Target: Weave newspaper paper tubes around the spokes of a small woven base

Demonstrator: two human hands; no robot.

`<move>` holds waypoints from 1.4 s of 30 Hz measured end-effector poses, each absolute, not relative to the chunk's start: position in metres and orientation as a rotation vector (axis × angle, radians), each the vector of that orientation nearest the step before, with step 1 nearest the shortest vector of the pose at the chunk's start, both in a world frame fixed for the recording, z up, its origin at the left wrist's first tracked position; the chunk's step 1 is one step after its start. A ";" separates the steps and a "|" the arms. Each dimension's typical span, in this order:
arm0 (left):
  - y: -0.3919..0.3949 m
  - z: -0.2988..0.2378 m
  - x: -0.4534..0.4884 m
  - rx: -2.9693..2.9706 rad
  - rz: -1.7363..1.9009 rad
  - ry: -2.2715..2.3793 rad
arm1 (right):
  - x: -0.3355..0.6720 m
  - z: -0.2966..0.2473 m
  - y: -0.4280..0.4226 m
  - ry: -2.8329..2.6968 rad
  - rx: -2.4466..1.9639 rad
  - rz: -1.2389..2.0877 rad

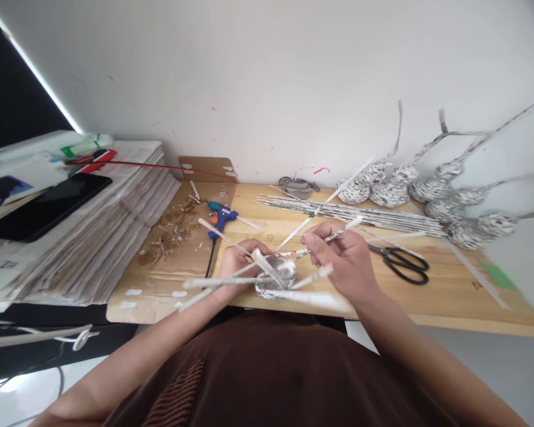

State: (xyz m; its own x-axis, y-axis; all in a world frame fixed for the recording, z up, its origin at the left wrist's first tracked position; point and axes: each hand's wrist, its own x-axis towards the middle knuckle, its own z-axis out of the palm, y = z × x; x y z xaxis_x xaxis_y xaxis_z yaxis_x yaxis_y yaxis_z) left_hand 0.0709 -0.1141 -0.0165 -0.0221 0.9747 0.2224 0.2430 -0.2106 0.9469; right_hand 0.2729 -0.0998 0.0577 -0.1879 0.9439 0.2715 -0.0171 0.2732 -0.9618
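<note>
A small woven piece of rolled newspaper (279, 274) sits at the front edge of the wooden table (463, 290), with several paper sticks poking out of it like spokes. My left hand (237, 261) is closed around its left side. My right hand (345, 258) pinches one paper stick (338, 232) above the piece. Other spokes (213, 283) stretch out to the left and right.
A blue glue gun (221, 216) lies on brown cardboard (173, 249) to the left. Black scissors (403, 261) lie right of my hand. A bundle of paper sticks (360, 212) and several woven paper shapes (431, 190) sit at the back right. Stacked newspapers (98, 231) fill the left.
</note>
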 end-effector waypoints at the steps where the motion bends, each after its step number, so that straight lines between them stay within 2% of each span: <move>1: -0.115 -0.018 0.071 1.548 1.311 1.325 | 0.276 0.051 -0.101 -1.454 -0.957 1.099; 7: -0.116 -0.023 0.073 1.662 1.309 1.303 | 0.277 -0.003 -0.111 -1.638 -1.304 1.071; 11: -0.118 -0.019 0.077 1.613 1.326 1.296 | 0.270 -0.017 -0.111 -1.586 -1.340 1.014; 17: -0.123 -0.023 0.078 1.391 1.419 1.205 | 0.262 -0.018 -0.111 -1.368 -1.152 1.154; 23: -0.126 -0.036 0.078 1.405 1.494 1.175 | 0.257 -0.023 -0.114 -1.217 -1.060 1.135; 27: -0.124 -0.032 0.074 1.642 1.499 1.152 | 0.259 -0.030 -0.111 -1.218 -1.066 1.209; 33: -0.126 -0.015 0.067 2.132 1.409 1.160 | 0.269 -0.030 -0.114 -1.395 -1.119 1.118; 37: -0.132 -0.003 0.067 2.215 1.319 1.188 | 0.277 -0.018 -0.119 -1.376 -1.154 1.243; 42: -0.131 -0.002 0.071 2.280 1.394 1.276 | 0.276 -0.001 -0.126 -1.447 -1.188 1.495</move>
State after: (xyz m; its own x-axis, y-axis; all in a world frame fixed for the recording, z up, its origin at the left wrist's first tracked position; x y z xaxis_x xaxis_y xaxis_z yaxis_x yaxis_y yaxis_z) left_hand 0.0712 -0.1314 -0.0017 0.1918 0.7425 0.6418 0.5735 -0.6155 0.5406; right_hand 0.2764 -0.1258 -0.0006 -0.3079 0.9429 -0.1272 0.0959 -0.1022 -0.9901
